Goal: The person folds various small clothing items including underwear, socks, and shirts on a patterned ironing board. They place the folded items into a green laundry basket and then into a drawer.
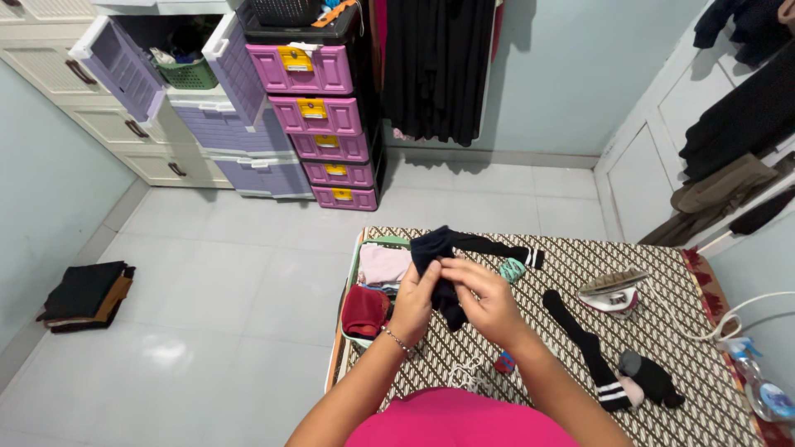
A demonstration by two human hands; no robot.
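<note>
My left hand (414,301) and my right hand (486,300) both grip a pair of black socks (437,245) held above a brown patterned mat (580,331). One sock's striped end (530,257) trails out to the right. A second long black sock with white stripes (590,354) lies flat on the mat to the right of my hands. A dark balled pair (654,377) and a pinkish one (631,391) lie beside it. A small teal rolled sock (512,270) rests near my right hand.
A clothes iron (613,291) stands on the mat at right, its cord (733,319) running off. A basket (358,257) of folded clothes sits left of the mat. Pink (327,116) and purple (224,124) drawer units stand at the back. Folded dark clothes (85,294) lie on the floor.
</note>
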